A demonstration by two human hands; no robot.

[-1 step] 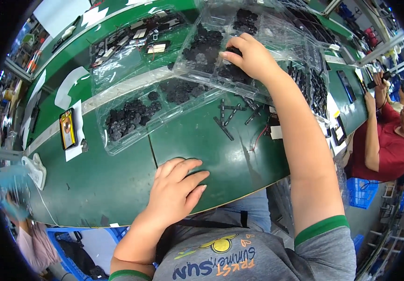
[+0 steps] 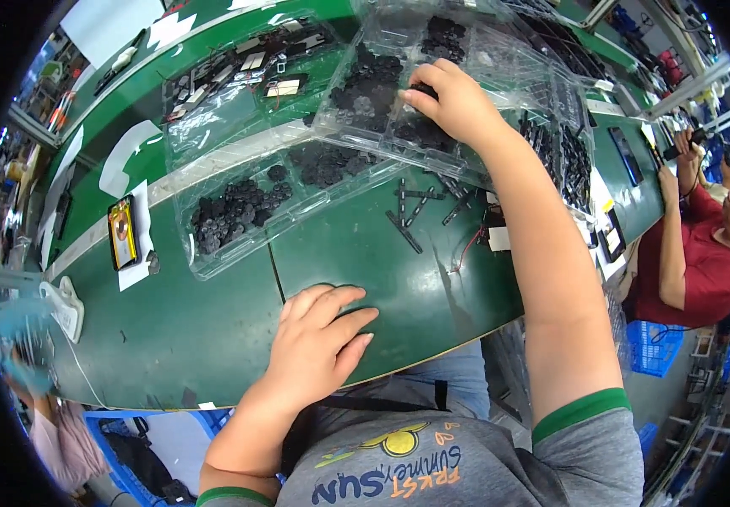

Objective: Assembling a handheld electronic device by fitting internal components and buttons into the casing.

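My right hand [image 2: 456,103] reaches far forward into a clear plastic tray [image 2: 500,63] that holds heaps of small black parts [image 2: 365,84]. Its fingertips are curled down and pinched on one small black part at the tray's near side. My left hand [image 2: 318,338] lies palm down on the green table [image 2: 204,321] close to the front edge, fingers spread and holding nothing. Several loose black strips [image 2: 407,215] lie on the table between the two hands.
A second clear tray [image 2: 213,262] of black parts sits left of centre, and another [image 2: 238,68] with flat pieces lies behind it. A flat device [image 2: 122,232] rests on white paper at the left. A person in a red shirt [image 2: 703,262] works at the right, above a blue crate [image 2: 656,346].
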